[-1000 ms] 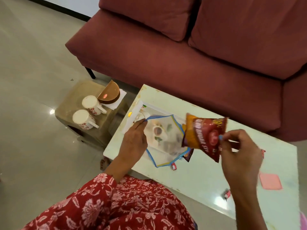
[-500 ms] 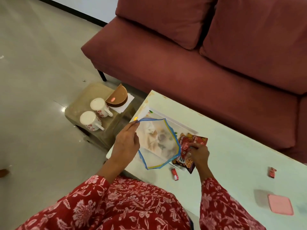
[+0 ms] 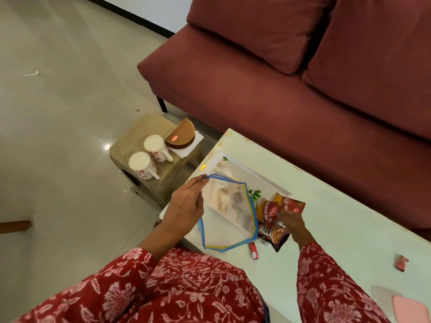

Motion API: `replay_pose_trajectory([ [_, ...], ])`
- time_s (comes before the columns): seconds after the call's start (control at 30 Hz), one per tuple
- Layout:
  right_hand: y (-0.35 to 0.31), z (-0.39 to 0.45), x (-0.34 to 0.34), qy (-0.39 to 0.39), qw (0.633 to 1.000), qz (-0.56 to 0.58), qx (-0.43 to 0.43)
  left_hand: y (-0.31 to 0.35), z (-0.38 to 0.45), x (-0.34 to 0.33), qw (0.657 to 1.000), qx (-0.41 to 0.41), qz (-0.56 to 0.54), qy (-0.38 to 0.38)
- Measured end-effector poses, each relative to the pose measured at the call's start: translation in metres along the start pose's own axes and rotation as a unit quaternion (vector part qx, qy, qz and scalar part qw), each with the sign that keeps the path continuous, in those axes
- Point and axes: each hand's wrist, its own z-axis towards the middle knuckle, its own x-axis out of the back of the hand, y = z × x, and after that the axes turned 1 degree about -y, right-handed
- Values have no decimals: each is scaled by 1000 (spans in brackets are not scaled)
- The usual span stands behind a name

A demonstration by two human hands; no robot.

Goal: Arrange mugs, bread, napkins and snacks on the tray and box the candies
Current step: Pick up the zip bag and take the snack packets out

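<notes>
My left hand (image 3: 184, 206) holds a clear plastic bag with a blue and yellow edge (image 3: 227, 213) above the white tray (image 3: 256, 173) on the pale table (image 3: 338, 217). My right hand (image 3: 292, 223) presses on a red snack packet (image 3: 279, 207) lying on the tray's right part, with a dark peanut packet (image 3: 274, 236) beneath it. Two white mugs with red flowers (image 3: 155, 148) (image 3: 141, 165) stand on a low stool (image 3: 149, 136) at the left, beside a half-round brown bread pack (image 3: 180, 135) on a white napkin (image 3: 186, 148). Red candies (image 3: 253, 249) (image 3: 401, 262) lie on the table.
A dark red sofa (image 3: 291, 94) runs along the far side of the table. A pink flat lid or pad (image 3: 410, 311) lies at the table's near right corner. Tiled floor (image 3: 58, 113) spreads to the left of the stool.
My right hand brought the red snack packet down from the air onto the tray. My left hand kept hold of the plastic bag. The camera view shifted left.
</notes>
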Motion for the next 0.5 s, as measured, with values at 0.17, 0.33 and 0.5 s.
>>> replay_pose_trajectory([
  [0.17,4,-25,-23,126,992,10,-17,8,5,-5,997,27,-64,24],
  [0.33,3,-55,-57,-14,943,321,-86,14,13,-11,958,140,-248,-28],
  [0.5,-7,-81,-79,-272,855,402,-185,20,10,-22,766,347,-537,-57],
])
